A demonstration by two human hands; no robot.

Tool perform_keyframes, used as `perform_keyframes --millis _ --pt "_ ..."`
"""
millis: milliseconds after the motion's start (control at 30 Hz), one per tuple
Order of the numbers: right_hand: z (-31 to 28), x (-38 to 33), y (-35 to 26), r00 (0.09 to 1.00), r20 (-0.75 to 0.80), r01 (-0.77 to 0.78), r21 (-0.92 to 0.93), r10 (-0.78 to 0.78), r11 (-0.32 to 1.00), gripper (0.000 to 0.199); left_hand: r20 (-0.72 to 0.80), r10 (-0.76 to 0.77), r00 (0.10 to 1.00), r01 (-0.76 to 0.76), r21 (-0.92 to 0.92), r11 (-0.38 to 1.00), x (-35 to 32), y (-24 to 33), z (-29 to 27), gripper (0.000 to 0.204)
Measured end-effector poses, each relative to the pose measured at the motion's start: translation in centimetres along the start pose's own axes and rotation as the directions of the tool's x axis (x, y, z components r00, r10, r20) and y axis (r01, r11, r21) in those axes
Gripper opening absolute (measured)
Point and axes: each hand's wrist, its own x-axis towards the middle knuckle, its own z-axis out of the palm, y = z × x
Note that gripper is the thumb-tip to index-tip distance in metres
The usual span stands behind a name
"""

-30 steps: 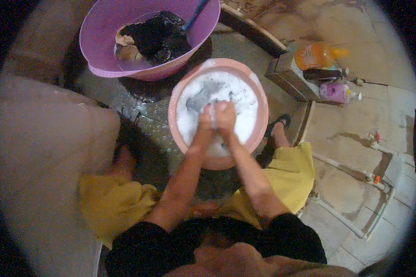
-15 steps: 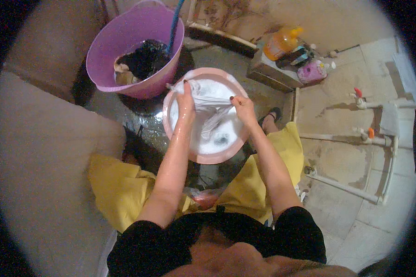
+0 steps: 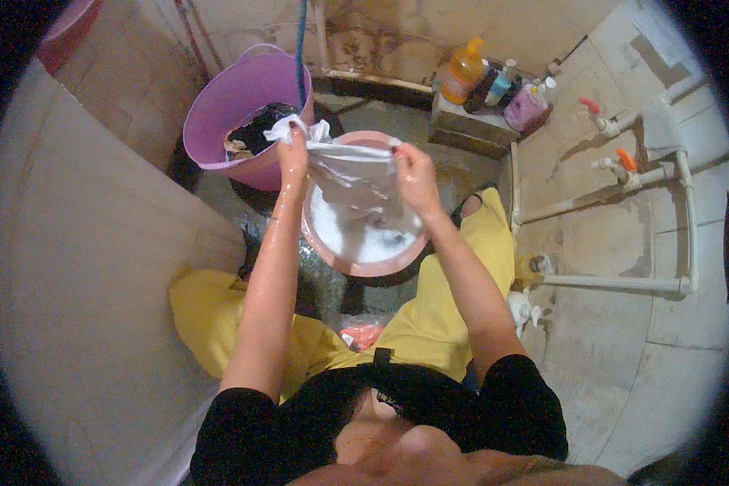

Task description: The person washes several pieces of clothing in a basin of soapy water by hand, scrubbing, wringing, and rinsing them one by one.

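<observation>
A wet white cloth garment (image 3: 352, 172) is stretched between my two hands above a pink basin (image 3: 356, 268). My left hand (image 3: 294, 154) is closed on its bunched left end, with the thumb on top. At the other end my right hand (image 3: 415, 180) pinches the upper edge of the cloth. The lower part of the garment hangs down toward white suds (image 3: 352, 243) in the basin; whether it touches them I cannot tell. What kind of garment it is does not show.
Left of the basin stands a purple tub (image 3: 211, 121) holding dark wet clothes (image 3: 265, 130), with a blue hose (image 3: 300, 57) running into it. Several bottles, one orange (image 3: 462, 73), stand on a ledge (image 3: 467, 121). Pipes with taps (image 3: 626, 160) line the right wall.
Both hands have lifted the cloth higher out of the basin and moved slightly left. It is now spread wider between them. The view has shifted a little.
</observation>
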Motion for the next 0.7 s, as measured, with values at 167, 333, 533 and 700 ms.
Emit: perform_keyframes --millis 167,333,533,700 --pt "6.3 -9.4 2.4 0.578 0.781 0.1 -0.356 0.237 0.929 0.029 0.217 -0.175 0.96 0.272 -0.59 0.76 -1.3 -7.1 -2.4 0.043" --pt "5.5 -11.8 13.0 0.384 0.724 0.207 -0.672 0.573 0.711 0.033 0.281 -0.268 0.922 0.386 -0.601 0.7 -4.4 -10.8 -4.5 0.053" --pt "10.9 -11.7 19.2 0.719 0.518 -0.079 -0.601 0.463 0.795 0.029 0.185 -0.263 0.947 0.321 -0.597 0.735 -5.5 -10.4 -8.5 0.055" --pt "15.6 -15.3 21.2 0.944 0.169 -0.15 -0.546 0.283 0.824 0.031 0.167 -0.224 0.96 0.28 -0.607 0.744 -6.1 -8.9 -7.4 0.052"
